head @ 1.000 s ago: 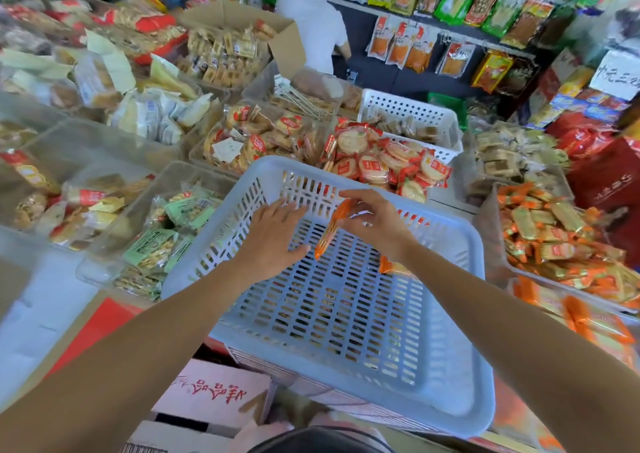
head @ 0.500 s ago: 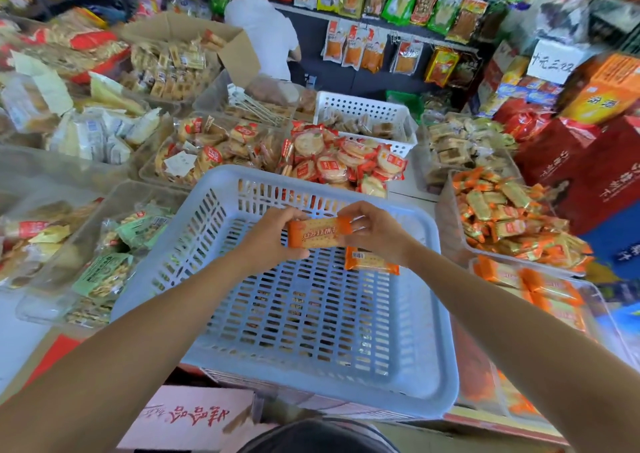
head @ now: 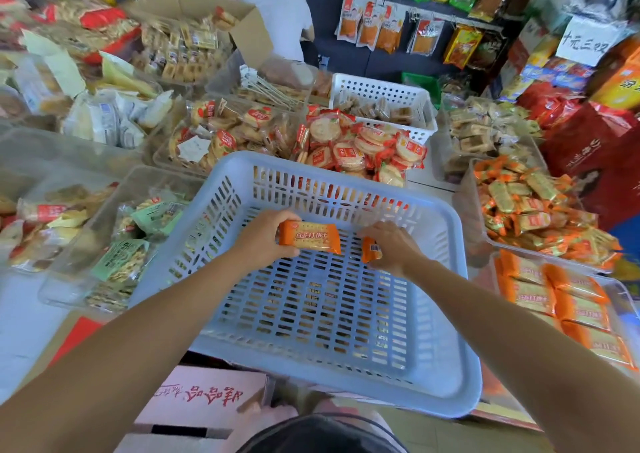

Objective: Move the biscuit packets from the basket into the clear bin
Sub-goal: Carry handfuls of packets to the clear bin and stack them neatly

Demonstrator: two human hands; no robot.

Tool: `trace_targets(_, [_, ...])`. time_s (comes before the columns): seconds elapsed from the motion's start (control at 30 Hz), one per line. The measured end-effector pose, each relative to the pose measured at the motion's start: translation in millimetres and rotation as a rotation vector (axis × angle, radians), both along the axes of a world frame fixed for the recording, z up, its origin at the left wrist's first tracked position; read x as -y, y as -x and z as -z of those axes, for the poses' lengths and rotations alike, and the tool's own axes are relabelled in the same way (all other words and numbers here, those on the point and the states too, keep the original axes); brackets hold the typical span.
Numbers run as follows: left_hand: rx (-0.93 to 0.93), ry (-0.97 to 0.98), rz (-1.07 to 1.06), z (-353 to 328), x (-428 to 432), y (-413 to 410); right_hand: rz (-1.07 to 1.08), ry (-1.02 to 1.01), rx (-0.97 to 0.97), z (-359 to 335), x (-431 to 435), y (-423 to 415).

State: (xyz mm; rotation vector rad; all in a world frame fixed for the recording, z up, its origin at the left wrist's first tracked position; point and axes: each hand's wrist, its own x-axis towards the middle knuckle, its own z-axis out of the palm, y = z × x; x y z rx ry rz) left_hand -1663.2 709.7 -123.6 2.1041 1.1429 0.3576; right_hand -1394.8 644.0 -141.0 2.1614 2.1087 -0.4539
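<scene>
A pale blue slotted basket (head: 446, 314) stands in front of me. My left hand (head: 259, 241) holds an orange biscuit packet (head: 310, 238) by its left end above the basket floor. My right hand (head: 391, 248) grips a second orange biscuit packet (head: 371, 249), mostly hidden under its fingers. At the right edge a clear bin (head: 623, 300) holds several matching orange packets (head: 571, 300) laid in rows.
Another clear bin (head: 465, 217) heaped with small orange snack packets sits behind the right one. Clear bins of other snacks line the left and far side. A white basket (head: 381, 92) stands at the back. A person in white stands by the far shelf. Cardboard boxes lie below.
My right hand let go of the first packet, which my left hand now holds alone. My right hand has closed on the second packet that lay in the basket.
</scene>
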Motion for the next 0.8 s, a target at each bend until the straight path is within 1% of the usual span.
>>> trace_targets(0.07, [-0.022, 0.006, -0.002, 2, -1, 2, -0.035, -0.008, 0.023, 0, -3, 2])
trace_targets(0.13, [-0.039, 0.016, 0.003, 5, -3, 3, -0.044, -0.035, -0.034, -3, -5, 5])
trace_targets(0.23, [-0.063, 0.028, 0.007, 6, -4, 4, 0.016, -0.151, -0.254, -11, -8, 9])
trace_targets(0.37, [-0.091, 0.032, 0.011, 3, -4, 1, 0.168, -0.323, -0.524, -32, -10, 16])
trace_targets(0.47, [-0.099, 0.041, 0.017, 3, -3, -1, 0.26, -0.405, -0.788, -44, -11, 18])
trace_targets(0.53, [-0.09, 0.054, 0.008, 3, -2, -2, 0.326, -0.397, -0.962, -48, -9, 19])
trace_targets(0.63, [-0.064, 0.07, 0.013, 1, 1, -7, 0.392, -0.335, -1.168, -50, -2, 25])
trace_targets(0.7, [-0.028, 0.104, 0.013, -1, 2, -10, 0.394, -0.279, -1.242, -49, 3, 30])
trace_targets(0.8, [0.024, 0.17, 0.014, -1, 2, -12, 0.392, -0.22, -1.271, -47, 9, 30])
